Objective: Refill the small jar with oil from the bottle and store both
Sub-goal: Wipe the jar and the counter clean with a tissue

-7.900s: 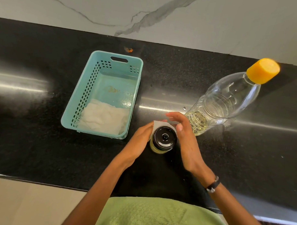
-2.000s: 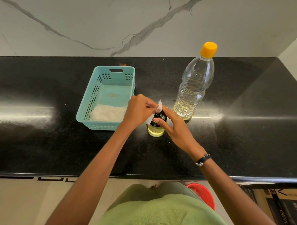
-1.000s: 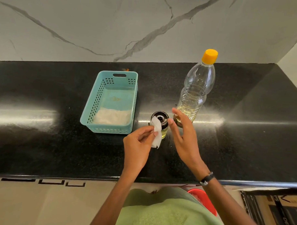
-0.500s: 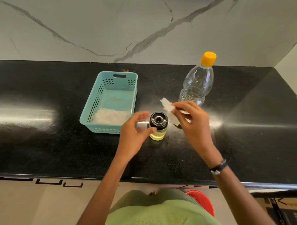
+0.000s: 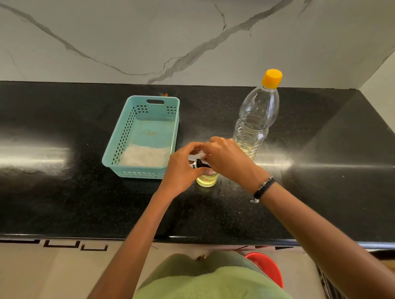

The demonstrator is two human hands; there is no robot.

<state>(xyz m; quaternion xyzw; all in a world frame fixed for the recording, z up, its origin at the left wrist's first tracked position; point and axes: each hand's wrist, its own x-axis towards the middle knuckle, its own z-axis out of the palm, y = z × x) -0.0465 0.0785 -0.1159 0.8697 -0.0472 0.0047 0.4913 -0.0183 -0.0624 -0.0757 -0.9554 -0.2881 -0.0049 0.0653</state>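
Observation:
The small glass jar (image 5: 207,180), with yellow oil in it and a black lid, stands on the black counter (image 5: 56,200). My left hand (image 5: 182,169) curls around its left side and grips it. My right hand (image 5: 227,159) lies over the lid and pinches a white tissue (image 5: 196,155) against it; most of the lid is hidden. The clear oil bottle (image 5: 255,120) with a yellow cap stands upright just behind my right hand, with a little oil at its bottom.
A teal plastic basket (image 5: 122,144) with a white cloth (image 5: 144,156) in its near end sits left of the jar. A marble wall runs behind the counter. A red bucket (image 5: 270,270) stands on the floor below the counter's front edge.
The tissue passed from my left hand to my right. My right hand has come down over the jar's lid with it, and my left hand has closed around the jar.

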